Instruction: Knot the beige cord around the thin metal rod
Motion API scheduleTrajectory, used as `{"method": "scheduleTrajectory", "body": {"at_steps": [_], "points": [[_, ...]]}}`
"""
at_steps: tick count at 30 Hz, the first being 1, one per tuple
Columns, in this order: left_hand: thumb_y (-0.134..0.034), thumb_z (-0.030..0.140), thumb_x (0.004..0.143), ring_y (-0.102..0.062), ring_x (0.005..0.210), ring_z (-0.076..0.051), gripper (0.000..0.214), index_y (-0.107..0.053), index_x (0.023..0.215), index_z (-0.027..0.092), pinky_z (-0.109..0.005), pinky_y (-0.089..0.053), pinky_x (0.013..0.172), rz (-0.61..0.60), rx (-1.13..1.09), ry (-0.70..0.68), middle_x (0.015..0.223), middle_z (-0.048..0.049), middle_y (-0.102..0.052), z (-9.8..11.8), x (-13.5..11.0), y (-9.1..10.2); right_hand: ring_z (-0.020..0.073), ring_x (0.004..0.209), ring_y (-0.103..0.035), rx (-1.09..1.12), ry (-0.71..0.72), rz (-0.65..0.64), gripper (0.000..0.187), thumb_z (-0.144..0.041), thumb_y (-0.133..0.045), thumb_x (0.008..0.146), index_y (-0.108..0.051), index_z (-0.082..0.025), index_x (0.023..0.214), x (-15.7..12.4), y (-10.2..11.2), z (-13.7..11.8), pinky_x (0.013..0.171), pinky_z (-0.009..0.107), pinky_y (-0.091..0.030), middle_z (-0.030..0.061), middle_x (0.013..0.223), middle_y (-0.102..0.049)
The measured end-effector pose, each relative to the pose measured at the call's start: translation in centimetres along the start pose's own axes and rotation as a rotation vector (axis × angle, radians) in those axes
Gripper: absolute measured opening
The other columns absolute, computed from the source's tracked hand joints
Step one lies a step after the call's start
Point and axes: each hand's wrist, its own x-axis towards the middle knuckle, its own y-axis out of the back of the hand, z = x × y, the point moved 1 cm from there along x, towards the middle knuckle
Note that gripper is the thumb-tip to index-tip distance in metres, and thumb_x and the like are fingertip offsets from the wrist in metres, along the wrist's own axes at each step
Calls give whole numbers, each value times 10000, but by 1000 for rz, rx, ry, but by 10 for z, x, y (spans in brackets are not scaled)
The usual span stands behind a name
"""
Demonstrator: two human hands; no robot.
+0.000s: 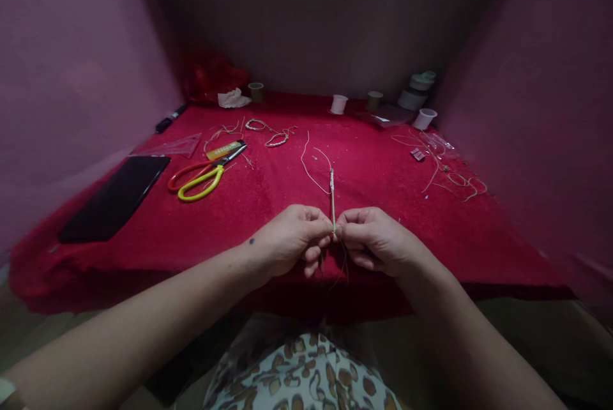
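Bare forearms, small dark wrist mark, leopard-print garment (297, 375)

Scissors (204, 175), black tablet (117, 196) left; white cups (338, 104) at back; red cloth (383, 167).

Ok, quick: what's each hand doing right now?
Left hand: closed, pinching the knotted cord at its lower end.
Right hand: closed, pinching the same cord.

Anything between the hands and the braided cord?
Nothing visible. The left hand and right hand both pinch the braided cord at its lower end, directly; scissors lie off to the left.
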Motion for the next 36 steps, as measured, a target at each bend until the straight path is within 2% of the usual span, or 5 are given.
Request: {"method": "scheduleTrajectory", "body": {"at_steps": [9, 17, 24, 31, 36], "points": [[-509, 221, 767, -310, 252, -64, 107, -501, 670, 175, -174, -260, 261, 4, 289, 19, 349, 77, -389, 5, -5, 1, 28, 272, -279, -21, -13, 9, 173, -204, -610, 689, -473, -174, 589, 0, 1, 2, 262, 164, -162, -102, 396, -352], [-523, 246, 729, -258, 235, -43, 125, -493, 635, 170, -180, -208, 241, -33, 174, 54, 401, 71, -422, 2, 0, 3, 27, 267, -282, -23, -23, 11, 177, -212, -623, 675, -474, -174, 588, 0, 1, 2, 262, 166, -164, -102, 391, -365], [-476, 162, 734, -379, 257, -58, 75, -472, 659, 170, -162, -259, 262, -21, 387, 45, 438, 49, -509, 14, -3, -2, 25, 271, -278, -11, -18, 0, 192, -221, -626, 695, -470, -173, 594, 0, 2, 1, 264, 160, -176, -104, 398, -359], [-537, 264, 743, -232, 276, -20, 130, -456, 677, 187, -155, -159, 285, 78, 439, -27, 416, 114, -312, 9, 1, -4, 19, 262, -290, 7, -26, 16, 153, -186, -622, 648, -477, -167, 603, -3, -1, -1, 262, 144, -183, -103, 398, -365], [-550, 212, 698, -231, 304, -16, 120, -454, 635, 178, -156, -152, 303, 65, 420, -34, 429, 102, -324, 8, 4, -1, 21, 255, -291, 4, -29, 30, 122, -154, -586, 641, -476, -167, 590, -3, -1, -1, 255, 145, -170, -101, 392, -368]]}}
